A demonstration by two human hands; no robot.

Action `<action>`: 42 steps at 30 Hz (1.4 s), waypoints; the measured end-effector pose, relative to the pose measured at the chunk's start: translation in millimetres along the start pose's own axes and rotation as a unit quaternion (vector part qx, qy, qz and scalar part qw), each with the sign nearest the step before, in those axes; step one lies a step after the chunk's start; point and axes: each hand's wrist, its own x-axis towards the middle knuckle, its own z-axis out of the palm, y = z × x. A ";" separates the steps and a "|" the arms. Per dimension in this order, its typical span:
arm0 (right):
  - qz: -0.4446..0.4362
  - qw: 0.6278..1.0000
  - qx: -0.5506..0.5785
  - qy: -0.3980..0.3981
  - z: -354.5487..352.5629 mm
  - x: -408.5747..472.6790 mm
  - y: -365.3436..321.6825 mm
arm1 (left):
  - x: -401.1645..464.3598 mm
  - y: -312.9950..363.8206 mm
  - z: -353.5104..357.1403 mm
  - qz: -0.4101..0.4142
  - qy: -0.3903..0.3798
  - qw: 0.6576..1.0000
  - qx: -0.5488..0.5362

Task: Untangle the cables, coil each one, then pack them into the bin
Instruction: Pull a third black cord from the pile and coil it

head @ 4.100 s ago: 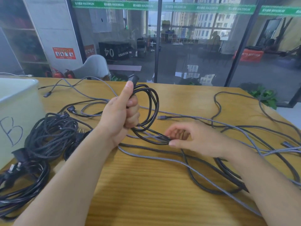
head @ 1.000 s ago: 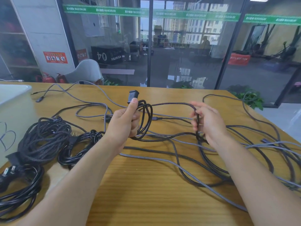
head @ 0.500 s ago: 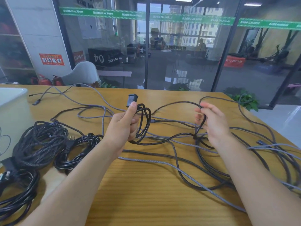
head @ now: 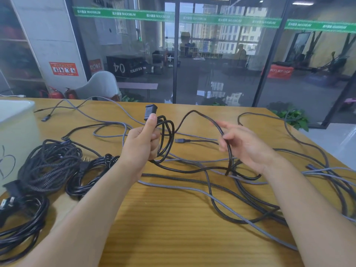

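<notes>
Gripping a coiled black cable (head: pixel 165 139), the left hand (head: pixel 141 143) faces the right hand (head: pixel 244 145) pinching its strand; glass banner (head: pixel 123 14) reads "MAXIMUM".

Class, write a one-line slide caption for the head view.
Left hand grips a half-coiled black cable while right hand feeds the next loop.
</notes>
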 end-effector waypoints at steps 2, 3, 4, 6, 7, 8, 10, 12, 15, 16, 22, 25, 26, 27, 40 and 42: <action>0.007 0.998 -0.054 -0.011 6.5 -2.2 -2.6 | 0.1 0.0 -0.7 -0.001 0.003 1.000 -0.003; 0.006 0.998 -0.067 0.020 9.5 -2.6 -4.0 | 0.1 -0.4 -1.2 -0.002 0.004 1.000 -0.003; 0.003 0.995 -0.076 0.060 12.5 -3.0 -5.7 | 0.2 -0.8 -1.5 -0.002 0.004 1.000 -0.002; -0.017 0.984 -0.120 0.134 15.7 -3.2 -8.2 | 0.5 -1.4 -2.4 -0.002 0.006 1.000 -0.001; -0.038 0.973 -0.154 0.166 15.6 -2.6 -7.8 | 1.1 -1.5 -3.3 -0.001 0.010 1.000 0.001; -0.059 0.963 -0.176 0.194 15.3 -2.5 -6.7 | 1.6 -1.6 -4.0 -0.001 0.016 1.000 0.003; -0.068 0.958 -0.160 0.228 11.6 -1.1 -2.9 | 3.3 -1.8 -6.6 0.001 0.036 0.999 0.009; -0.041 0.968 -0.080 0.232 6.7 1.4 -2.1 | 5.2 -2.1 -9.1 0.002 0.056 0.998 0.013; -0.017 0.977 0.035 0.209 -1.5 4.4 -7.2 | 6.8 -3.5 -11.3 0.001 0.065 0.998 0.016; -0.018 0.978 0.061 0.198 -3.7 4.0 -9.5 | 7.3 -4.1 -11.7 0.000 0.066 0.998 0.017; -0.045 0.961 0.134 0.236 -7.9 -0.6 -16.0 | 8.4 -3.8 -13.9 0.020 0.072 0.997 -0.009; -0.061 0.956 0.159 0.238 -9.8 -2.0 -16.7 | 8.6 -3.4 -13.5 0.022 0.072 0.997 -0.015; -0.064 0.957 0.163 0.231 -9.8 -2.6 -17.0 | 8.7 -3.4 -13.4 0.022 0.073 0.997 -0.015; -0.065 0.958 0.163 0.225 -9.7 -3.0 -17.0 | 8.9 -3.6 -13.4 0.022 0.075 0.997 -0.014; -0.087 0.942 0.258 0.194 -14.2 -2.2 -11.1 | 13.3 -11.1 -16.1 -0.008 0.068 0.998 0.012; -0.081 0.942 0.269 0.184 -14.5 -2.3 -9.4 | 13.5 -13.2 -16.6 -0.009 0.065 0.998 0.017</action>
